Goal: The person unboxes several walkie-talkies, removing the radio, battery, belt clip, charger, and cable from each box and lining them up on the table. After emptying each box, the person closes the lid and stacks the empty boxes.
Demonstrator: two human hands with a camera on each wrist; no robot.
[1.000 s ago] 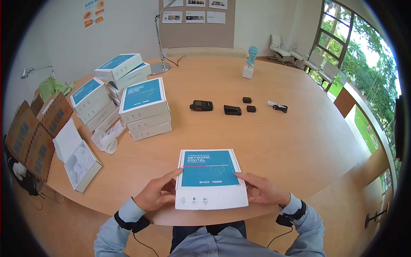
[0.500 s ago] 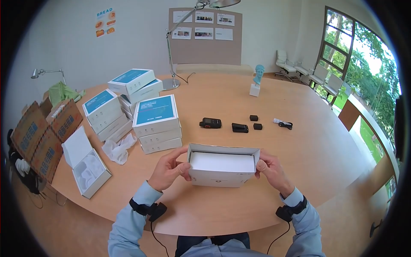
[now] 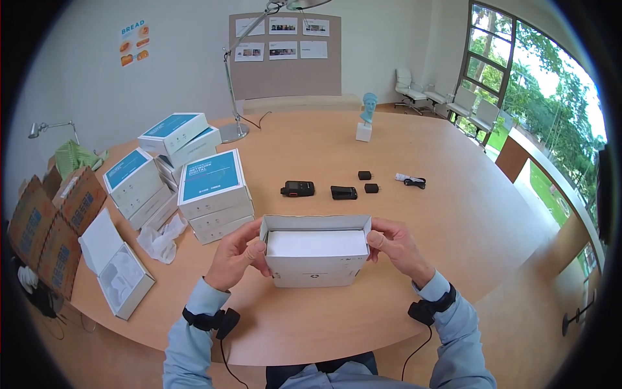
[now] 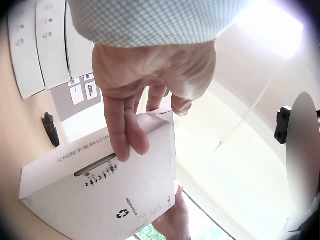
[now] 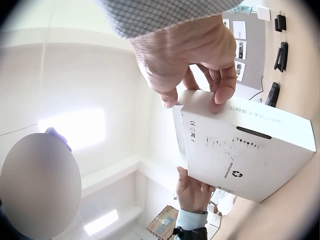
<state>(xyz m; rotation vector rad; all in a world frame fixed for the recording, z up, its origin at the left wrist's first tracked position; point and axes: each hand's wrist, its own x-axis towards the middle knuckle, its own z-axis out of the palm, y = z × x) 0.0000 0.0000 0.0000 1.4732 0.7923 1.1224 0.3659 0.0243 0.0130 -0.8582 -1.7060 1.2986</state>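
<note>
The box (image 3: pixel 315 271) is at the middle of the table's (image 3: pixel 363 318) front edge; whether it touches the surface cannot be told. Its raised rim surrounds 1 recessed white panel; anything beneath is hidden. The left hand (image 3: pixel 236 256) grips the box's left side; the right hand (image 3: pixel 400 251) grips its right side.

Near the table's left edge: 1 open box (image 3: pixel 138 298), lid raised, containing 1 white tray (image 3: pixel 120 275) with hollows. Just beside it: 1 crumpled wrapper (image 3: pixel 162 240). Closed boxes: 3 in the front stack (image 3: pixel 217 198); the rear stack (image 3: pixel 188 144) is partly hidden.

Between the held box and the far edge: 1 radio (image 3: pixel 298 188), 1 black clip (image 3: pixel 343 192), 2 adapters (image 3: pixel 371 188), 1 cable (image 3: pixel 415 183). Nearer the far edge: 1 bust (image 3: pixel 368 109).
</note>
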